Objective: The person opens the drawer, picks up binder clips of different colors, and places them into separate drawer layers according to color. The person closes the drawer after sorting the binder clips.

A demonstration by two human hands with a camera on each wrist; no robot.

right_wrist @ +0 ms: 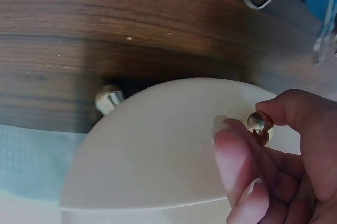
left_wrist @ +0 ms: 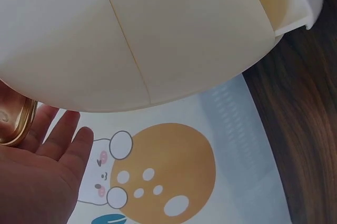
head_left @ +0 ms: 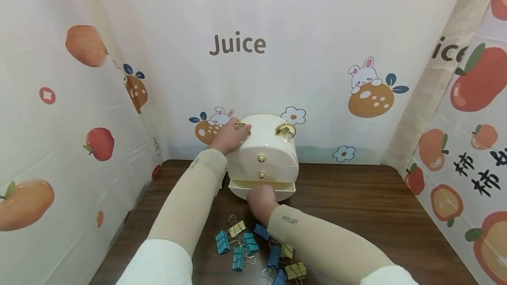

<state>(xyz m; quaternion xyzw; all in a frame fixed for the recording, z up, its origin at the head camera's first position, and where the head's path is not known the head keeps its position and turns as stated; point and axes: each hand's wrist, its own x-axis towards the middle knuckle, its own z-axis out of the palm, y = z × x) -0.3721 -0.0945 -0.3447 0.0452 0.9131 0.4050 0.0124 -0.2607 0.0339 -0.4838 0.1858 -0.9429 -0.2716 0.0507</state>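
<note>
A small white drawer box with a rounded outline stands at the back of the table. Its bottom drawer is pulled partly out, while the two drawers above look closed. At that drawer's front, my right hand pinches a round gold knob between thumb and finger, the other fingers curled. My left hand rests against the box's upper left side, beside a gold-rimmed round fitting. In the left wrist view, its fingers reach out fairly straight along the box.
Several binder clips lie on the dark wooden table in front of the box: teal ones, blue ones and yellowish ones. A printed curtain hangs behind and along both sides.
</note>
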